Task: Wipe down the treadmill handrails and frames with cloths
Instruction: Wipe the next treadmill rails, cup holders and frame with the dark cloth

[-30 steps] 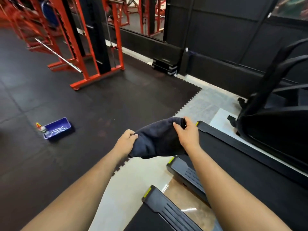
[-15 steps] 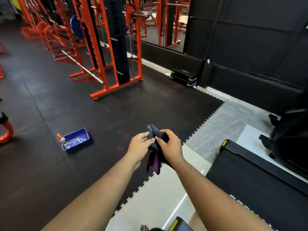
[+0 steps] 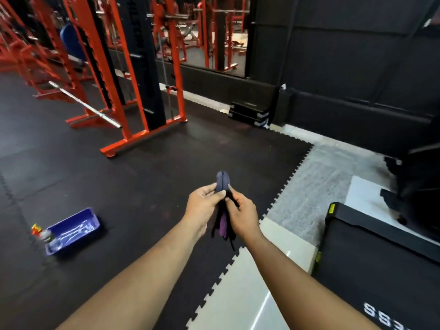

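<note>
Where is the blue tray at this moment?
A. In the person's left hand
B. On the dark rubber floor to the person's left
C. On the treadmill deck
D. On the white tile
B: the blue tray lies on the dark rubber floor, left of both hands.

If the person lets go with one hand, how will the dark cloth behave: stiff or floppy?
Probably floppy: the cloth is bunched between the left hand and right hand, and its ends hang limp below. It looks light, pinched only by fingertips. It would likely unfold and dangle.
</note>
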Tool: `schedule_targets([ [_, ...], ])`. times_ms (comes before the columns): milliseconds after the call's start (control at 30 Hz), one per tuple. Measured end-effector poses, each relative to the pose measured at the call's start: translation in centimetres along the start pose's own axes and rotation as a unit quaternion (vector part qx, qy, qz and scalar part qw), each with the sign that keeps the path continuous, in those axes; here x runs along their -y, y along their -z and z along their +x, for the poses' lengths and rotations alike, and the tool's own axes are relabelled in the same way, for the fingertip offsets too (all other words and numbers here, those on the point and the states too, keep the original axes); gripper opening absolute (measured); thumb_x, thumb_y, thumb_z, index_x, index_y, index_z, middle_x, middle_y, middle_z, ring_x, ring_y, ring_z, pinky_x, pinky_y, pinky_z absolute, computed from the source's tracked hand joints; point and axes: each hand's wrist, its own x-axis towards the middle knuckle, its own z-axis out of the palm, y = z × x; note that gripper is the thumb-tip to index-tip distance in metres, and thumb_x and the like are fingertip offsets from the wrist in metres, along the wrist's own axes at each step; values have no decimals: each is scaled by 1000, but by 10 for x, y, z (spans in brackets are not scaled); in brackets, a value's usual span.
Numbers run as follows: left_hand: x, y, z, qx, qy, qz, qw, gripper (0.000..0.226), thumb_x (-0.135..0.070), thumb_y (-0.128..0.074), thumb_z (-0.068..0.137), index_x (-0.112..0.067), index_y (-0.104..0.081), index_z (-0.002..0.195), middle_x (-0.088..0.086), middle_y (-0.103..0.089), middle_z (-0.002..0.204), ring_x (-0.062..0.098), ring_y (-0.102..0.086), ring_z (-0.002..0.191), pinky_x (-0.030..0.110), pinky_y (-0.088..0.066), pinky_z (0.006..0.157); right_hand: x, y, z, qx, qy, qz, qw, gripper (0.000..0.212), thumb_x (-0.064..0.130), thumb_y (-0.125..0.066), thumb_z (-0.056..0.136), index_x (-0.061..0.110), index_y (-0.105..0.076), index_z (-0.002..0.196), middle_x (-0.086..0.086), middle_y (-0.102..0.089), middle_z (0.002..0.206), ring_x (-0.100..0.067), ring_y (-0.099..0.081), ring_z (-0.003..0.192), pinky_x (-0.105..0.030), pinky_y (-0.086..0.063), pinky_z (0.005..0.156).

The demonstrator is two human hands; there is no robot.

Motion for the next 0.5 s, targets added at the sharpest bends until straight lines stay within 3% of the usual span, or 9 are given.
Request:
schedule_targets([
  [133, -15, -31, 42, 96, -12, 28, 995, 37, -4, -79, 88, -16, -72, 122, 6, -77, 116, 18, -72, 111, 25, -57, 92, 3, 18, 36, -45, -17, 15, 999, 36, 5, -46, 104, 12, -65, 134, 1, -59, 137, -9, -58, 126, -32, -45, 112],
  [200, -13, -48, 67, 117, -6, 65, 991, 47, -3, -81, 85, -11, -67, 130, 6, -76, 118, 18, -72, 112, 33, -56, 100, -7, 33, 52, -82, -28, 5, 996, 29, 6, -46, 105, 11, -69, 123, -1, -57, 125, -12, -59, 118, -30, -47, 108],
  [267, -11, -63, 90, 119, -9, 96, 988, 47, 0, -78, 87, -7, -65, 132, 5, -76, 117, 17, -72, 110, 37, -56, 102, -14, 54, 62, -108, -31, -6, 994, 31, 5, -46, 105, 20, -72, 117, 2, -57, 115, -5, -59, 110, -17, -47, 98],
  [367, -7, -108, 126, 209, -21, 142, 967, 36, 4, -71, 90, -13, -70, 121, 1, -77, 112, 15, -73, 108, 32, -58, 96, -26, 100, 75, -232, -34, -36, 971, 37, 0, -52, 100, 28, -72, 115, 3, -54, 111, 0, -56, 104, -18, -45, 92],
  [433, -13, -137, 137, 285, -37, 160, 944, 34, 4, -66, 92, -21, -68, 115, -5, -76, 108, 5, -73, 100, 18, -56, 82, -28, 133, 80, -307, -55, -62, 948, 39, 5, -61, 97, 30, -64, 127, 4, -52, 124, -6, -54, 112, -26, -47, 99],
  [500, -20, -176, 146, 367, -45, 177, 912, 36, 3, -59, 95, -24, -65, 118, -5, -74, 108, -4, -71, 90, 11, -52, 73, -30, 173, 77, -364, -95, -78, 923, 61, 20, -70, 96, 26, -44, 151, 7, -42, 144, -7, -44, 130, -27, -39, 112],
])
